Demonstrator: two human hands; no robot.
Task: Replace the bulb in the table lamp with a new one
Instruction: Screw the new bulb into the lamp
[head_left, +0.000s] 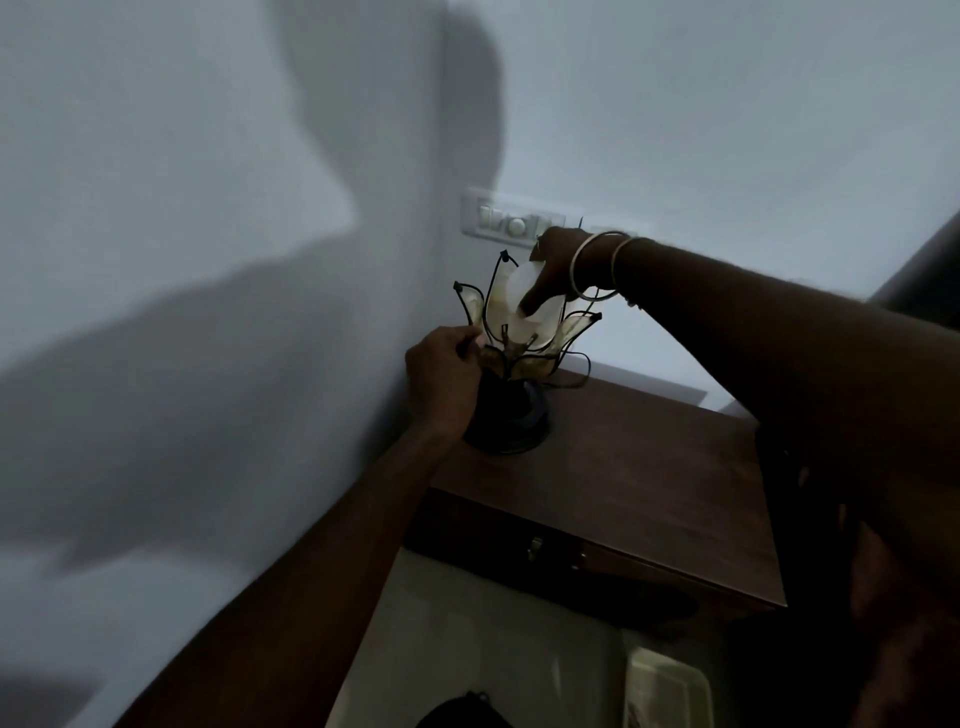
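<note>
A small table lamp (511, 410) with a black base and a flower-shaped shade of yellowish glass petals stands at the back left corner of a dark wooden table (639, 488). A white bulb (535, 312) sits among the petals. My right hand (558, 265), with bangles on the wrist, reaches from the right and grips the top of the bulb. My left hand (441, 374) holds the lamp at the lower left petals. The bulb's base and the socket are hidden by the petals.
A white switch plate (511, 221) is on the wall behind the lamp. The lamp's black cord (574, 371) loops on the table behind it. The wall runs close along the left. A pale box (665, 691) and a dark object (462, 712) lie on the floor below.
</note>
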